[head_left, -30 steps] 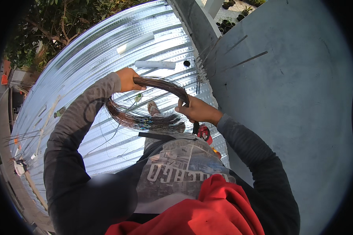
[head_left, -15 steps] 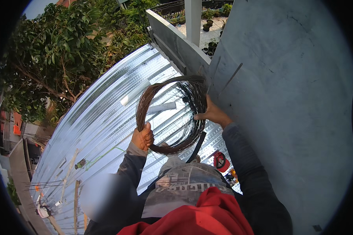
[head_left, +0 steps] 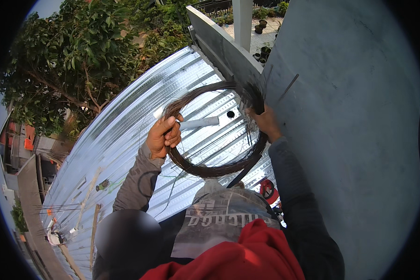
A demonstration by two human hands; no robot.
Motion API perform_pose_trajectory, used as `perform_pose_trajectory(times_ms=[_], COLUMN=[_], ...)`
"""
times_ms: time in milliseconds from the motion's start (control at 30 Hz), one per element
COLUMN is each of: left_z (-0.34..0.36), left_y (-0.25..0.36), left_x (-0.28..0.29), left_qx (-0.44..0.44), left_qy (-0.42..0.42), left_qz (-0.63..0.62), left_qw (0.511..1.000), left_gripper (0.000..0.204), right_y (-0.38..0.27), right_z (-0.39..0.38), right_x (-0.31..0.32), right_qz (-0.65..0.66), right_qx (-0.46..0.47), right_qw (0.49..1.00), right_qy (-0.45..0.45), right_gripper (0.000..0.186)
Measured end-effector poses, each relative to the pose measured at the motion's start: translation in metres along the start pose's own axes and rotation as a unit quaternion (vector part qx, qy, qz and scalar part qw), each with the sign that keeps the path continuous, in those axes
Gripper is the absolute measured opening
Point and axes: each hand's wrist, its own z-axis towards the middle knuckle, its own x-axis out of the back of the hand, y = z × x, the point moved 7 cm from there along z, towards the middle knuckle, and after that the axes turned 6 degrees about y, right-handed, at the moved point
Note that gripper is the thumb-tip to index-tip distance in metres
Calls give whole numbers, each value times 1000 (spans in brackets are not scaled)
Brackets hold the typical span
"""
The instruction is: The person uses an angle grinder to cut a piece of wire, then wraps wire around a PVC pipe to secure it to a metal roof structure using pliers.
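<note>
The left hand (head_left: 164,134) grips one side of a wire coil (head_left: 209,171), the right hand (head_left: 267,123) the other. The coil is above a metal roof (head_left: 126,149), near the roof's right edge along a grey wall (head_left: 345,121). A pale pipe (head_left: 200,122) lies on the roof.

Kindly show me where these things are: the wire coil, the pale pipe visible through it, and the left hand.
Wire coil (head_left: 210,171): head view, on the lower stretch of its loop.
Pale pipe (head_left: 200,122): head view, midway along its visible length.
Left hand (head_left: 162,136): head view, on the middle of the hand.
</note>
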Motion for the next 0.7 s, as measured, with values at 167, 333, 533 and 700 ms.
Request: perform_pose_trajectory(times_ms=[167, 333, 533, 700], left_z=[-37, 11, -11, -47], left_y=[23, -33, -68, -109], left_x=[-30, -100, -110, -100], left_qx=[-124, 13, 44, 41], left_qy=[34, -28, -25, -78], left_qz=[-114, -54, 120, 234], left_qw=[985, 998, 992, 968], left_gripper=[46, 70, 49, 42], right_y=[126, 25, 38, -79], right_z=[-10, 13, -5, -114], right_x=[66, -22, 67, 80], right_qz=[127, 47, 127, 350], right_qx=[-277, -154, -64, -76], right_qw=[951, 984, 979, 917], right_qy=[52, -69, 144, 175], right_gripper=[69, 89, 56, 20])
